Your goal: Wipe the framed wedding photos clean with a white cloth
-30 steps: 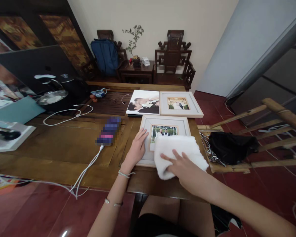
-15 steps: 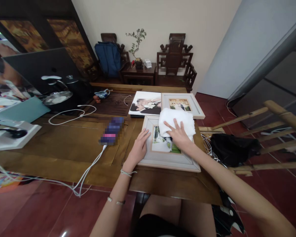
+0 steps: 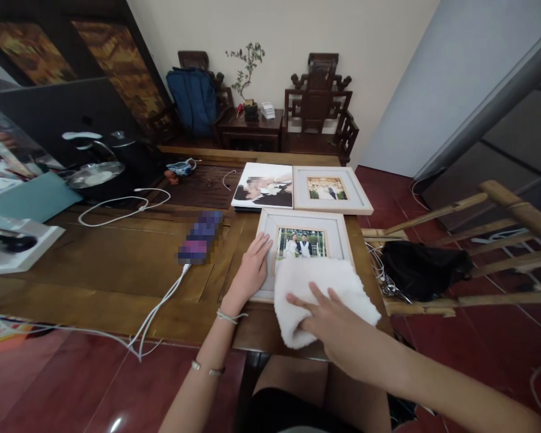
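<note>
A pale wooden picture frame (image 3: 348, 240) with a photo of two people lies on the table in front of me. My left hand (image 3: 251, 267) rests along its left rim, fingers stretched out and flat, not wrapped around it. A folded white towel (image 3: 342, 282) covers the frame's lower part and reaches over the table toward its front edge. My right hand (image 3: 327, 316) presses on this towel with fingers spread, one digit tucked into a fold, holding it. Beyond lie a second picture frame (image 3: 361, 191) and a white-edged photo panel (image 3: 275, 174), side by side.
Left of the frame lies a phone (image 3: 201, 236) with white cables (image 3: 160, 307) running off the table's front. Farther left stand a lidded pot (image 3: 97, 177), a laptop (image 3: 63, 114) and a power strip (image 3: 38, 243). A bamboo chair (image 3: 437, 213) holding a black bag (image 3: 426, 270) is at right.
My right hand has drawn the towel from the frame's upper right down toward me, uncovering the two people in the photo. My left hand stays on the left rim.
</note>
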